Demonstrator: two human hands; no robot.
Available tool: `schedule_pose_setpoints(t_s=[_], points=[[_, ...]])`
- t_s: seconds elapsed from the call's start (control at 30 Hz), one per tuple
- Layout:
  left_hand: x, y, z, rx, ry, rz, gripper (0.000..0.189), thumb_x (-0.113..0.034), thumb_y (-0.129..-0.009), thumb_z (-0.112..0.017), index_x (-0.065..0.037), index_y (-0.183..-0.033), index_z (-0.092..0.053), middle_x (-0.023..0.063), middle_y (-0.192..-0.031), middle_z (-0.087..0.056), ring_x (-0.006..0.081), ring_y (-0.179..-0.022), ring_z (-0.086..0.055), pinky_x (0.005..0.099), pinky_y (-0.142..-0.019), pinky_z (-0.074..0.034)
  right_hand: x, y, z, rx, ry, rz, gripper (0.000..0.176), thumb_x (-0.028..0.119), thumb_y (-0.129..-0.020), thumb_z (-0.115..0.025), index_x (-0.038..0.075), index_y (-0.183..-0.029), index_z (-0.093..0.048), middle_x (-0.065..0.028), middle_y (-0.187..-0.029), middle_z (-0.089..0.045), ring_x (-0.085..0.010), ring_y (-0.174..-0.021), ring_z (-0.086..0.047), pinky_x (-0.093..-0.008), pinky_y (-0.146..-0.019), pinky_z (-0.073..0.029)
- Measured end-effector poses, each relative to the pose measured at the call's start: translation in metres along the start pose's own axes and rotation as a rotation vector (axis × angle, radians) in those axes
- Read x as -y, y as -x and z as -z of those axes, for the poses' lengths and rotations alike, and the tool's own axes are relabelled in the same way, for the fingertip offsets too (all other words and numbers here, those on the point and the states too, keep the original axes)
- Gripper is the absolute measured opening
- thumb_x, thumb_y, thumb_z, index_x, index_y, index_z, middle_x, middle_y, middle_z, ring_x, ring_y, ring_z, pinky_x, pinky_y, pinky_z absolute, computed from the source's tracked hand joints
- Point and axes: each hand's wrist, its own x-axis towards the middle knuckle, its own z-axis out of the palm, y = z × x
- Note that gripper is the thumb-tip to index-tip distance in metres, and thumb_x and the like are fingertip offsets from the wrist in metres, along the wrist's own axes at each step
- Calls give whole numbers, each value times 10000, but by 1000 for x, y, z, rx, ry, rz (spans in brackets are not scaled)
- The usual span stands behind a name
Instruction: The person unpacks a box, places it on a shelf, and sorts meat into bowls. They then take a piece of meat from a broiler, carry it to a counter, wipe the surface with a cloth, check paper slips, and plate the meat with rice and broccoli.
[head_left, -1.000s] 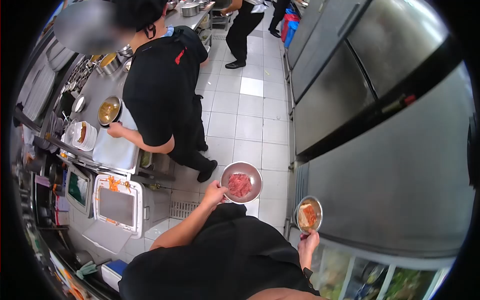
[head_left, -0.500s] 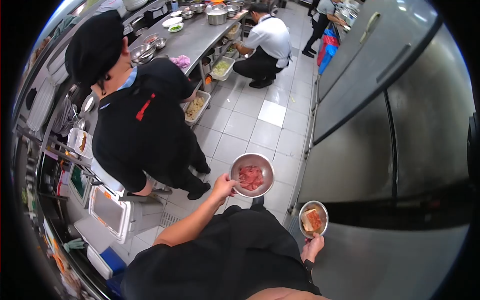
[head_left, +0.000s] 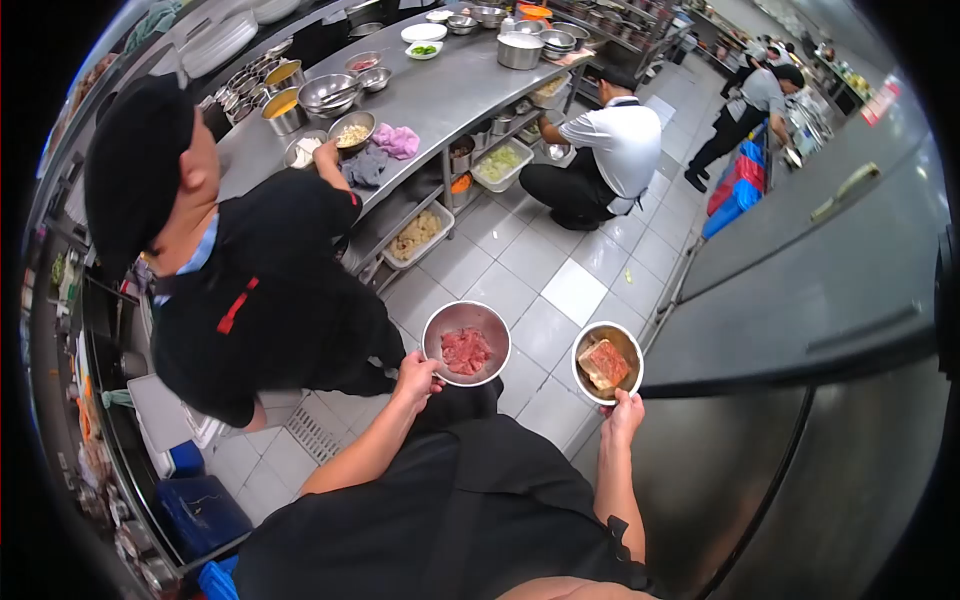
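Glossy metal bowls, matt black cloth apron, smooth floor tiles.

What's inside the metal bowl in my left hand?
The bowl in your left hand holds a loose pile of raw-looking red meat. The bottom beneath the meat is covered, so I can't tell what's under it.

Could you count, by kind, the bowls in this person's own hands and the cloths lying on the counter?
Bowls: 2 (left bowl in the left hand, right bowl in the right hand)
Cloths: 2 (pink cloth, grey cloth)
Total: 4
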Motion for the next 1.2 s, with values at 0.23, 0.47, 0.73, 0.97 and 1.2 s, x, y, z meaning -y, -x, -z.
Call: schedule_pose_setpoints(t_s=[0.23,0.47,0.73,0.97,1.2], points=[[-68,-147,-78,-73,86,6,178,-50,-850,-642,-35,-918,-479,109,-736,-605,175,-530,-623,276,-386,-476,32,-137,-142,117,84,-113,126,56,-850,-623,34,-964,-575,-75,-821,-640,-193,-534,-595,-321,-401,-486],[-179,-247,-121,-140,55,-93,182,-64,-868,-650,-35,-881,-471,99,-721,-599,169,-528,-627,282,-397,-477,84,-252,-276,213,202,-111,146,57,-856,-593,61,-997,-559,-66,-808,-650,-179,-533,-599,-322,-431,-500],[-288,-340,-171,-194,198,-139,168,-70,-893,-653,-48,-897,-487,83,-732,-606,154,-532,-624,270,-409,-480,110,-401,-482,451,219,-107,117,45,-861,-587,40,-975,-566,-70,-774,-654,-165,-488,-606,-279,-393,-534],[-386,-419,-250,-203,287,-166,159,-73,-899,-656,-25,-982,-529,72,-787,-602,146,-557,-622,255,-421,-483,134,-498,-659,621,314,-101,126,36,-876,-583,3,-989,-626,-91,-806,-687,-158,-508,-612,-268,-398,-519],[-505,-479,-310,-44,297,-225,158,-85,-939,-646,-20,-1033,-536,64,-810,-602,128,-564,-606,251,-457,-502,129,-560,-795,817,264,-24,161,79,-934,-607,-26,-1044,-659,-113,-879,-722,-185,-655,-698,-296,-565,-596]])
